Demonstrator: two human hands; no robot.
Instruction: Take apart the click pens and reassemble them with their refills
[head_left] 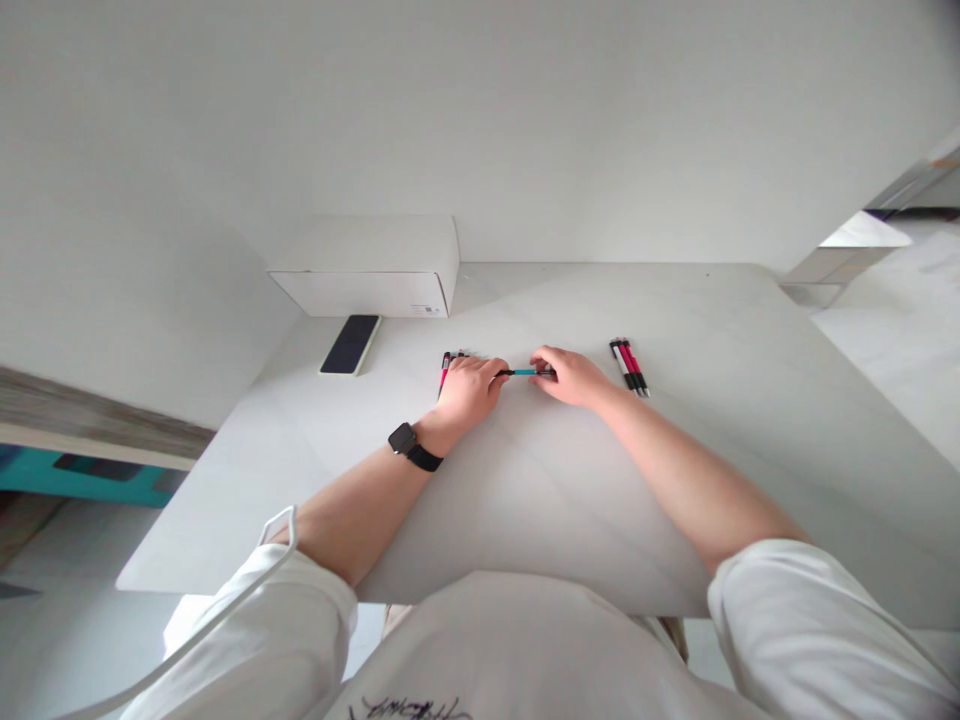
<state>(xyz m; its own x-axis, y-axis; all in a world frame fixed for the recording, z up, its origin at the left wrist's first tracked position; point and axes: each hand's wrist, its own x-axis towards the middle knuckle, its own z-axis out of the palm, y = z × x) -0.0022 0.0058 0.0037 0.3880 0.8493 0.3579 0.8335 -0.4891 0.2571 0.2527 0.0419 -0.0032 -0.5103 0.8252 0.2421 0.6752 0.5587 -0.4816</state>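
At the table (540,510), a pen (524,372) spans both hands (471,385) (574,378).

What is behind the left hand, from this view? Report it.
A red-and-black pen shows left of the left hand, with what look like more pen ends past its knuckles. The hand covers the rest, so their number cannot be told.

- Pen (523,372) between left hand (471,386) and right hand (568,376): smooth plastic.
- Counter (547,500) beneath both: smooth, low sheen.
- Box (360,292) beyond left hand: matt cardboard.
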